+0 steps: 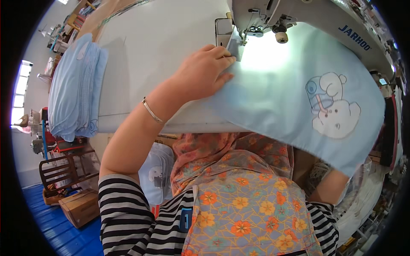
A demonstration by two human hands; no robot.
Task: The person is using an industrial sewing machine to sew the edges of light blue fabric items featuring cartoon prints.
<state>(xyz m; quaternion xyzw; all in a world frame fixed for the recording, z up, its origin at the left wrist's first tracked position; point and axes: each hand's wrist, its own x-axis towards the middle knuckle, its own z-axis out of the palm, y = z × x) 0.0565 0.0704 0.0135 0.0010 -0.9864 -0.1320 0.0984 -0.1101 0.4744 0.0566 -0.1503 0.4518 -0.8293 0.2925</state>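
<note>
Light blue fabric (pixel 277 111) printed with a white cartoon bear lies under the head of a sewing machine (pixel 273 17) and drapes over the table's front edge on the right. My left hand (pixel 207 70) is closed on the fabric's left edge, close to the needle and presser foot (pixel 244 38). Its fingertips meet the cloth just in front of a small metal plate. My right forearm (pixel 331 187) rises beneath the hanging right corner of the fabric, which hides my right hand and its fingers. The machine's lamp lights the cloth brightly beside the needle.
A stack of folded light blue fabric (pixel 77 89) rests at the table's left end. More printed pieces (pixel 157 175) sit below the table edge, by my left elbow. A cardboard box (pixel 80 208) and a wooden chair (pixel 60 175) stand on the blue floor at left.
</note>
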